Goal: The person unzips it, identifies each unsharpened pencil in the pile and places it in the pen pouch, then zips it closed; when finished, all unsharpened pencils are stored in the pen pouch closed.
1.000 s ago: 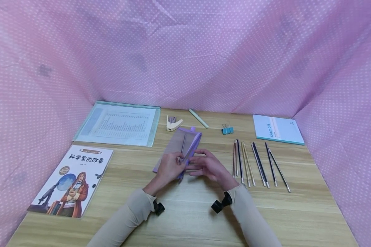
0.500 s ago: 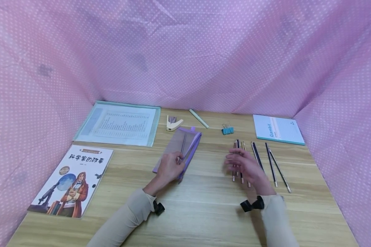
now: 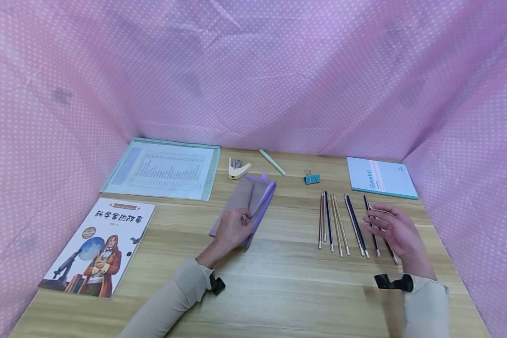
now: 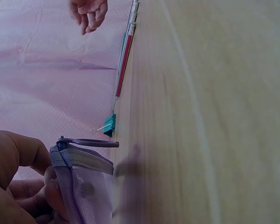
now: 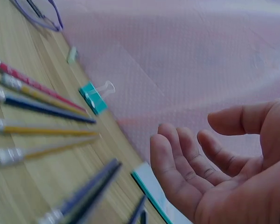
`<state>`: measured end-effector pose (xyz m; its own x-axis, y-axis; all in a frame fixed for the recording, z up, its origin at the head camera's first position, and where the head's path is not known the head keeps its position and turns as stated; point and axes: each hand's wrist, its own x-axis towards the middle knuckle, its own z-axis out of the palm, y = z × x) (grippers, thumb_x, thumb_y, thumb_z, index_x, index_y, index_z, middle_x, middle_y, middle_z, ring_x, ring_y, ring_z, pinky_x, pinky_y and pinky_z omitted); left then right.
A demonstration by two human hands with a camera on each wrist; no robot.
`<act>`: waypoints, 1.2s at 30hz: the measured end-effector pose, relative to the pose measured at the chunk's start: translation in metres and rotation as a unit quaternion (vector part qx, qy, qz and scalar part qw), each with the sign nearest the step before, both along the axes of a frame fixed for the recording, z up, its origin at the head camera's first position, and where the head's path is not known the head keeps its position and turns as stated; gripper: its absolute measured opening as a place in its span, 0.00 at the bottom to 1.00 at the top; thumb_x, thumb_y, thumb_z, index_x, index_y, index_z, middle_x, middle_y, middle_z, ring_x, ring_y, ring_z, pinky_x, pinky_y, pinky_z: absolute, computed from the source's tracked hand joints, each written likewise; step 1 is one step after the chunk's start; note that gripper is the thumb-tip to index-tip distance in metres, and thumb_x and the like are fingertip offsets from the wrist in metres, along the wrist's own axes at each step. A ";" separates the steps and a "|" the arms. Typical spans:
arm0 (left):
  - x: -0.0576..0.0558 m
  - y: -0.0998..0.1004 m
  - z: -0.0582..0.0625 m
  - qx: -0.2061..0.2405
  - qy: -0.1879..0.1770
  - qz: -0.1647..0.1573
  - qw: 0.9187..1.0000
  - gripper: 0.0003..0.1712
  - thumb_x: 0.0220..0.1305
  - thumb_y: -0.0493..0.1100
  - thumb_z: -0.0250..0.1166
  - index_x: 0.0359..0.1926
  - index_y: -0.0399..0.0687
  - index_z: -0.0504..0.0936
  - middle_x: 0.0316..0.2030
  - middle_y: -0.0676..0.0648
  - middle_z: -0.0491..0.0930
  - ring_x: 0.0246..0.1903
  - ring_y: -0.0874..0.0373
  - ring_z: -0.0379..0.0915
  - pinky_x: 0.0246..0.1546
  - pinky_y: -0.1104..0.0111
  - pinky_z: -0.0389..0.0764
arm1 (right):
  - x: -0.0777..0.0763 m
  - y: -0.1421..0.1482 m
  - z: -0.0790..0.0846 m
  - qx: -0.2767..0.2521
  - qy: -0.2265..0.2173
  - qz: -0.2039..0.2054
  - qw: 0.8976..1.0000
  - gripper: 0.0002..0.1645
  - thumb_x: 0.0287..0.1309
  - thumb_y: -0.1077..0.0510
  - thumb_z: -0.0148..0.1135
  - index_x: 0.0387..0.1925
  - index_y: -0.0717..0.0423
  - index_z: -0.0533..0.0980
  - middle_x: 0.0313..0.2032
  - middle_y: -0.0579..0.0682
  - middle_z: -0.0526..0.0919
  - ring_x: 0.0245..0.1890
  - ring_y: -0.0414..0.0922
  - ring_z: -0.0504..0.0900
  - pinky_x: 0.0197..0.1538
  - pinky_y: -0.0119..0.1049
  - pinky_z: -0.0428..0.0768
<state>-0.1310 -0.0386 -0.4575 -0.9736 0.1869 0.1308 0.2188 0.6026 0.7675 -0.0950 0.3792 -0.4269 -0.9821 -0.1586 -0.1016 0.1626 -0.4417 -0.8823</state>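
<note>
My left hand point(image 3: 233, 229) grips the near end of a purple mesh zip pouch point(image 3: 233, 201), fingers curled round its edge. The pouch lies slanted on the table, its long zip side gaping to the right. A dark pencil point(image 3: 251, 196) shows along the pouch, seemingly through the mesh. From the left wrist, the pouch end point(image 4: 91, 191) is seen with its zip pull on top. My right hand point(image 3: 395, 231) hovers over the rightmost pencils, its fingers loosely bent and apart, holding nothing. Several pencils point(image 3: 337, 225) lie in a loose row, eraser ends toward me; the hand partly covers two dark ones.
Behind the pouch are a cream stapler point(image 3: 239, 170), a pale green pen point(image 3: 272, 162) and a teal binder clip point(image 3: 311, 177). A blue notebook point(image 3: 380, 177) sits back right. On the left lie a document folder point(image 3: 165, 169) and a picture book point(image 3: 97, 249). Pink cloth surrounds the table.
My right hand has left the pouch and swept right across the row of pencils to its far end, picking nothing up. The left hand has stayed on the pouch.
</note>
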 end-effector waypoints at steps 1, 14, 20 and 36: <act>0.000 0.000 0.000 0.000 0.001 0.000 1.000 0.07 0.50 0.31 0.63 0.32 0.37 0.86 0.14 0.48 0.78 0.10 0.68 0.64 0.09 0.75 0.67 | 0.001 0.004 0.000 0.000 -0.002 -0.004 1.000 0.20 0.74 0.68 0.40 0.47 0.52 0.79 0.41 0.49 0.90 0.42 0.45 0.90 0.45 0.38 0.88; 0.001 0.000 0.001 -0.008 -0.001 -0.002 1.000 0.05 0.51 0.32 0.64 0.31 0.39 0.85 0.13 0.50 0.77 0.11 0.68 0.64 0.10 0.76 0.65 | 0.005 0.034 -0.009 0.226 -0.058 -0.054 0.971 0.13 0.70 0.64 0.53 0.43 0.40 0.75 0.34 0.36 0.85 0.36 0.34 0.87 0.40 0.29 0.87; 0.001 0.000 0.000 -0.007 0.000 -0.003 1.000 0.05 0.51 0.32 0.64 0.30 0.39 0.84 0.12 0.51 0.76 0.09 0.68 0.63 0.08 0.75 0.65 | -0.002 0.031 -0.015 0.416 -0.066 -0.036 0.906 0.26 0.68 0.66 0.53 0.63 0.74 0.62 0.31 0.31 0.82 0.30 0.32 0.84 0.36 0.29 0.86; 0.001 0.000 0.000 -0.012 0.005 -0.005 1.000 0.04 0.52 0.32 0.64 0.30 0.39 0.85 0.11 0.51 0.76 0.10 0.69 0.63 0.10 0.76 0.64 | -0.017 0.014 -0.015 0.677 -0.018 0.005 0.736 0.33 0.61 0.57 0.63 0.59 0.79 0.68 0.46 0.73 0.82 0.43 0.62 0.84 0.44 0.50 0.83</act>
